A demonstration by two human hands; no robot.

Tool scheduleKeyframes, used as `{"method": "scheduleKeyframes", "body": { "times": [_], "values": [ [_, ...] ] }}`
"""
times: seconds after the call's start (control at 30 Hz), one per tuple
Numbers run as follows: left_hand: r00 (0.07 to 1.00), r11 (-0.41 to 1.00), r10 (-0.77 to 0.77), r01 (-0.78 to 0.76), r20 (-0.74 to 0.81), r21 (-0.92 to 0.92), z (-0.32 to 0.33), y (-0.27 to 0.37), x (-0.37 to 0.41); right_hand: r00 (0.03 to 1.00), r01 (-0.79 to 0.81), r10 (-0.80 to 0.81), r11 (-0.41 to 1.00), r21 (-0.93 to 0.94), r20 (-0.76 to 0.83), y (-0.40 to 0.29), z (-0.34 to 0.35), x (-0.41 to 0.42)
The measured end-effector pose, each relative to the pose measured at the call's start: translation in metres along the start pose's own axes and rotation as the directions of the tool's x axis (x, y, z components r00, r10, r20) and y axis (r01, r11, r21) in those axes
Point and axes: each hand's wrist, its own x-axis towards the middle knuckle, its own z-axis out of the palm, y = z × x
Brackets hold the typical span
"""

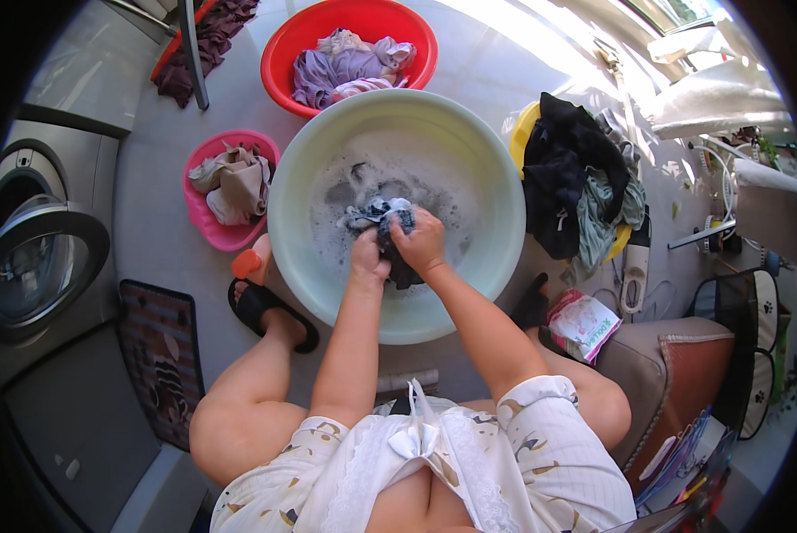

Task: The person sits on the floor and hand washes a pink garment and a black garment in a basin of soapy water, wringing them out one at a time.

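A large pale green plastic basin (498, 180) stands on the floor between my feet, with foamy, soapy water (432, 153) inside. Both hands grip a wet, dark cloth garment (398, 256) above the suds, near the basin's middle. My left hand (370, 256) holds its left side, and my right hand (420, 240) closes around the right side. A patterned, foam-covered part of the garment bunches up between and beyond my fingers, while a dark end hangs below them. More cloth may lie under the foam, but I cannot tell.
Beyond the basin, a red tub (278, 60) holds lilac and pale laundry. A pink basin (195, 206) with beige clothes stands left. Dark and grey-green clothes heap over a yellow basin (525, 133) at right. The open washing machine door (102, 260), a plastic packet (582, 323) and a power strip (634, 276) are nearby.
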Motion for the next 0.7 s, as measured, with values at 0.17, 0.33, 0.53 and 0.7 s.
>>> {"method": "scheduleKeyframes", "body": {
  "times": [0.17,0.33,0.53,0.7],
  "values": [
    [0.933,0.95,0.252,-0.187,-0.258,0.251,0.002,0.001,-0.009,0.988,-0.109,0.137,0.941,-0.321,0.066,0.047,-0.024,-0.015],
    [0.718,0.781,0.298,0.195,-0.629,0.593,-0.007,0.005,-0.018,0.91,-0.077,0.29,0.82,-0.567,0.296,0.055,-0.024,-0.019],
    [0.673,0.43,0.614,0.153,-0.412,0.89,-0.003,0.019,-0.021,0.696,0.358,0.212,0.726,-0.588,0.686,0.036,0.024,-0.022],
    [0.815,0.462,0.47,0.099,-0.338,0.881,-0.003,0.014,0.007,0.643,0.441,0.234,0.665,-0.602,0.729,0.133,0.07,-0.032]
  ]
}}
